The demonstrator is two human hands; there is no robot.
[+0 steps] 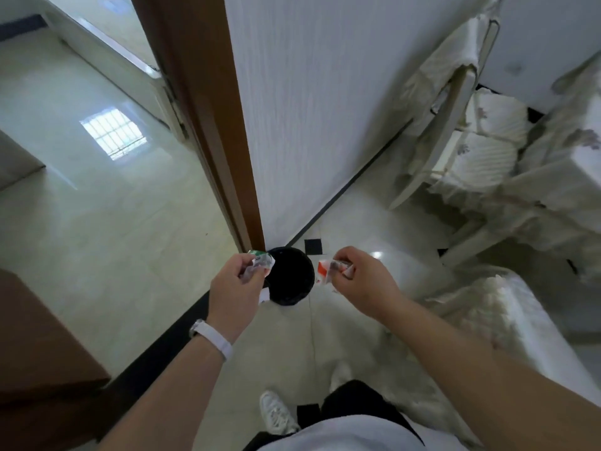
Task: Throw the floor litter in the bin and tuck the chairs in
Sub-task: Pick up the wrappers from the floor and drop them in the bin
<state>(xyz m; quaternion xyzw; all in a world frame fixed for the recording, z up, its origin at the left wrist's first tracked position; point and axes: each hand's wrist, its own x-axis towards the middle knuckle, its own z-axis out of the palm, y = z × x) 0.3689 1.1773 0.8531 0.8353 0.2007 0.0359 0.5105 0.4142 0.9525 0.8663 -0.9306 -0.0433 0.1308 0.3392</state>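
A round black bin [290,277] stands on the floor at the foot of the wall corner, directly below my hands. My left hand [235,289] pinches a crumpled clear wrapper with green print [260,260] at the bin's left rim. My right hand [361,281] pinches a clear wrapper with red and white print [328,270] just right of the bin's opening. Two chairs with cream frilled covers show on the right: one chair [471,138] stands pulled out by the wall, and another chair's back [507,320] is close to my right arm.
A brown door frame [208,118] rises just behind the bin, with a glossy tiled room beyond it on the left. A brown cabinet [39,353] sits at the lower left. A cloth-covered table [566,177] fills the far right. My white shoe [278,415] is below.
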